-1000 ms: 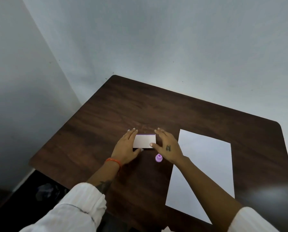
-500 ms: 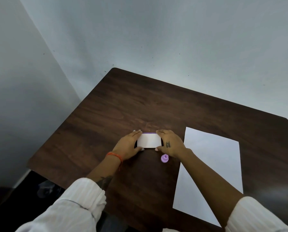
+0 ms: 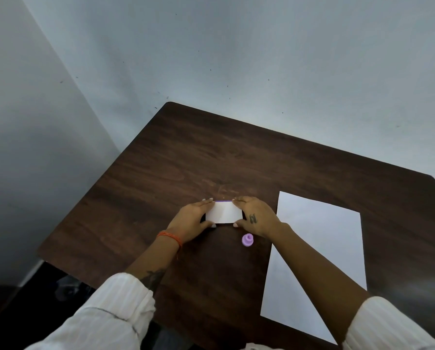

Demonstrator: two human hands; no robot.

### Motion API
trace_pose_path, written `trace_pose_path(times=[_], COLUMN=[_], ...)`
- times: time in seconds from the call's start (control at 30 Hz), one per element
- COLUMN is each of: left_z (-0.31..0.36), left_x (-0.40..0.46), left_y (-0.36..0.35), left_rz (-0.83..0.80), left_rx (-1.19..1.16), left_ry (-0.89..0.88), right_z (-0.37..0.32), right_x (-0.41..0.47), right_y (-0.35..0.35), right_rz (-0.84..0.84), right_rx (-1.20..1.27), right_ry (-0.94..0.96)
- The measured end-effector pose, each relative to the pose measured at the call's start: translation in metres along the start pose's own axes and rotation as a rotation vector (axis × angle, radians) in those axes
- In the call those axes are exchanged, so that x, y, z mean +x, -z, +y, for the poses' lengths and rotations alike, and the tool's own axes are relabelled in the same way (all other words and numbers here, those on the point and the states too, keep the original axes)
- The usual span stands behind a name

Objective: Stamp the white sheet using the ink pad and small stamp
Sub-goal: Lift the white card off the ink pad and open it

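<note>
The ink pad [image 3: 223,212], a small flat box with a white lid and a purple far edge, lies on the dark wooden table [image 3: 186,160]. My left hand [image 3: 191,219] grips its left end and my right hand [image 3: 255,215] grips its right end, thumbs at the near edge. The small purple stamp [image 3: 247,240] stands upright on the table just below my right hand, untouched. The white sheet [image 3: 320,248] lies flat to the right, partly crossed by my right forearm.
The table stands in a corner against pale walls. Its left edge [image 3: 105,173] drops to a dark floor. White sleeves cover both my upper forearms, and an orange band sits on my left wrist.
Both hands have closed in on the ends of the ink pad, from resting loosely beside it to gripping it. The stamp and sheet have stayed put; the camera shifted slightly.
</note>
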State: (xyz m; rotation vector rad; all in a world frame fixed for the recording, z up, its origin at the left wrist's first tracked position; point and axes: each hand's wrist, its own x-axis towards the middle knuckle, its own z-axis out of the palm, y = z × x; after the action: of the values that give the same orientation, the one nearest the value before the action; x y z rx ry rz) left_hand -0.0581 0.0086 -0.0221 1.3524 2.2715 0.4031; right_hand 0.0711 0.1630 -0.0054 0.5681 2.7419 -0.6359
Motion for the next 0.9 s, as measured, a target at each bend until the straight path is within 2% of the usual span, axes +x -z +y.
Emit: trace_pose_path(times=[0.43, 0.63, 0.9], left_z=[0.002, -0.004, -0.03], left_x=[-0.001, -0.008, -0.046], left_y=[0.009, 0.017, 0.023], left_rz=[0.003, 0.085, 0.225], left_rx=[0.01, 0.008, -0.021], left_ry=[-0.004, -0.011, 0.035], right_z=[-0.001, -0.009, -0.042], right_x=[-0.004, -0.002, 0.003], right_y=[0.008, 0.013, 0.01], right_rz=[0.04, 0.091, 0.114], right_rx=[-0.009, 0.011, 0.005], right_ry=[0.05, 0.09, 0.242])
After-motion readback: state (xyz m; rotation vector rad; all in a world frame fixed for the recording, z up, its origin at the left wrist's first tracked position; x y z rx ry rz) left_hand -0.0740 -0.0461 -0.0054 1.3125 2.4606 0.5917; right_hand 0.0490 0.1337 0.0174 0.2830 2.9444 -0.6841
